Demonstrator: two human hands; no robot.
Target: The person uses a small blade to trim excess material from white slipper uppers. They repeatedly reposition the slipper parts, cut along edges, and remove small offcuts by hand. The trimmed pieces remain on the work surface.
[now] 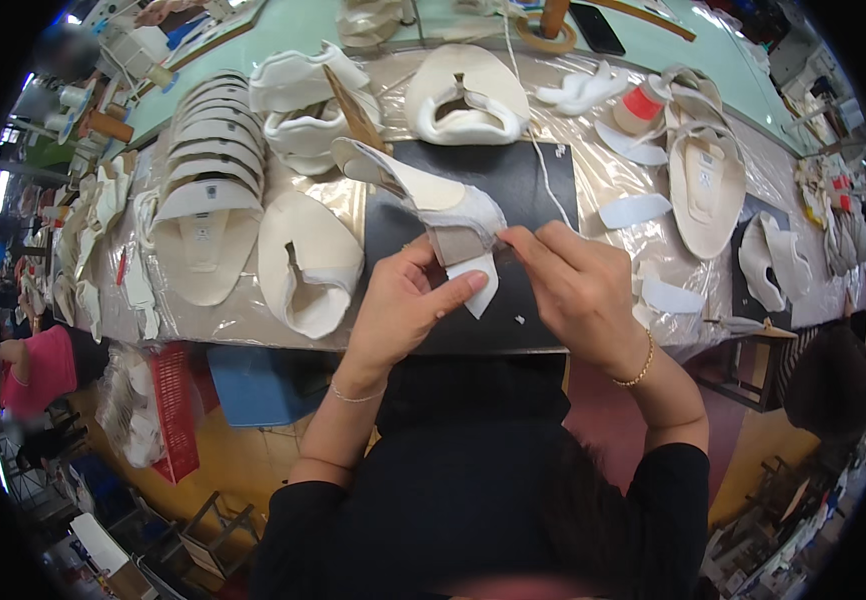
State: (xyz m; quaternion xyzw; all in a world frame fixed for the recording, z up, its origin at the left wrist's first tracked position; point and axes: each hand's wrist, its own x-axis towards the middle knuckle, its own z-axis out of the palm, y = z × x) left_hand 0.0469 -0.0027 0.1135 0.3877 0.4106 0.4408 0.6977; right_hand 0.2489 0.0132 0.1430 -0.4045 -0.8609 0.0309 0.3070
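Over a black mat (523, 310), a cream shoe upper (433, 188) is held tilted, its rounded end pointing up and to the left. My left hand (408, 305) is closed on its lower edge, the thumb pressing a small white pointed piece of material (475, 285) that hangs below a grey-beige patch. At the upper's right edge, my right hand (578, 285) pinches the border between thumb and fingers. Whether those fingertips also hold something small is hidden. Another cream upper (315, 262) lies left of my left hand, and one more (466, 92) lies beyond the mat.
At the left stands a row of nested cream uppers (211, 190). White cut pieces (635, 210) lie right of the mat, near a red-and-white bottle (643, 104) and an upper with an insole (705, 190). A white cord (543, 165) crosses the mat. A phone (597, 28) lies at the back.
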